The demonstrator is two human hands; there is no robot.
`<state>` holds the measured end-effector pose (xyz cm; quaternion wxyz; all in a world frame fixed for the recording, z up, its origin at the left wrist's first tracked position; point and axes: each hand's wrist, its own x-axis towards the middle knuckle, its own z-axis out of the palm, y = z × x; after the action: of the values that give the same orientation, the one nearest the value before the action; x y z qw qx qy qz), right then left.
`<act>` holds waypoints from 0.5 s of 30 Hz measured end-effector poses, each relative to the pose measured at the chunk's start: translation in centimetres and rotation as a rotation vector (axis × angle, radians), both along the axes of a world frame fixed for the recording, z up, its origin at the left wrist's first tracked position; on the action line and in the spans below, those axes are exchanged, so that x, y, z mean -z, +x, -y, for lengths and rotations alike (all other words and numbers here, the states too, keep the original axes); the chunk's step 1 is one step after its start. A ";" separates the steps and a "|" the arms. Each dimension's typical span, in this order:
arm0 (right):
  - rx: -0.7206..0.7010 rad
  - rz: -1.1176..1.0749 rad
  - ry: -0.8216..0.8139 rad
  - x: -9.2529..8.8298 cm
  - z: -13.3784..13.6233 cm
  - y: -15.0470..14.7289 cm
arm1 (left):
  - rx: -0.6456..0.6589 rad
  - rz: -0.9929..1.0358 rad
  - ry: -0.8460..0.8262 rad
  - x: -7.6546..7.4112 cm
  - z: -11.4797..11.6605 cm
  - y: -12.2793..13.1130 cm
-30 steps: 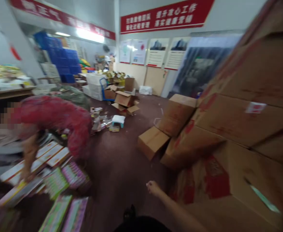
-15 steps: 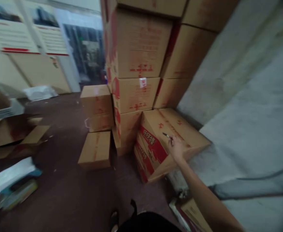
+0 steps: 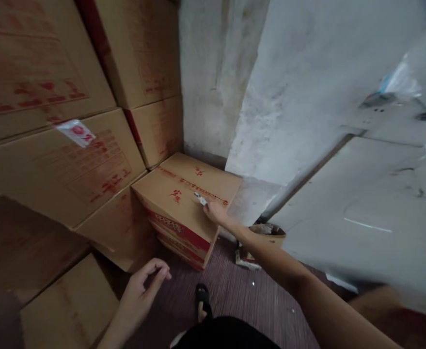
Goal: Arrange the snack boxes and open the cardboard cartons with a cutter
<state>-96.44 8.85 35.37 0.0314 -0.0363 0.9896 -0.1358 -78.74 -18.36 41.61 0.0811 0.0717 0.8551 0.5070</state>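
Note:
A sealed cardboard box (image 3: 178, 203) with red print lies tilted on the floor against the wall. My right hand (image 3: 214, 211) reaches out over its top and grips a small cutter (image 3: 200, 198), whose tip rests on the taped seam. My left hand (image 3: 143, 286) hovers low at the front, fingers loosely curled and apart, holding nothing, close to a lower box (image 3: 67, 305).
Tall stacks of printed cartons (image 3: 53, 145) fill the left side. A grey concrete wall (image 3: 307, 121) rises on the right. A small open carton with scraps (image 3: 263, 237) sits by the wall. My sandalled foot (image 3: 202, 300) stands on the dark floor.
My view has swung right, from the open room with another person to the box corner. My right hand has come down onto the tilted box's top, and my left hand has come into view.

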 end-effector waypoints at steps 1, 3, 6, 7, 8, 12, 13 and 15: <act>0.068 0.017 -0.068 -0.5 -1.8 0.4 | -0.003 0.021 -0.007 1.3 0.7 -1.0; 0.240 0.040 -0.238 -1.6 -5.6 1.4 | -0.010 0.078 -0.011 3.7 2.7 -2.9; 0.427 0.137 -0.315 -2.9 -9.5 2.6 | -0.020 0.129 -0.014 6.1 5.5 -6.9; 0.453 0.181 -0.291 -3.0 -10.0 2.7 | -0.012 0.129 -0.022 6.4 6.1 -8.7; 0.473 0.222 -0.265 -3.0 -10.0 2.6 | 0.002 0.116 -0.038 6.5 6.5 -10.6; 0.596 0.278 -0.219 -1.7 -7.9 1.0 | 0.105 -0.020 -0.124 5.1 6.3 -19.2; 0.632 0.276 -0.202 -1.2 -7.3 0.5 | 0.132 -0.048 -0.137 4.7 6.0 -21.3; 0.708 0.246 -0.162 -0.5 -6.2 -0.4 | 0.189 -0.075 -0.136 4.2 5.6 -25.0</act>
<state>-96.88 15.06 35.83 0.0981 0.3219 0.9158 -0.2192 -103.79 -23.98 37.45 0.1011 0.1651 0.8795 0.4347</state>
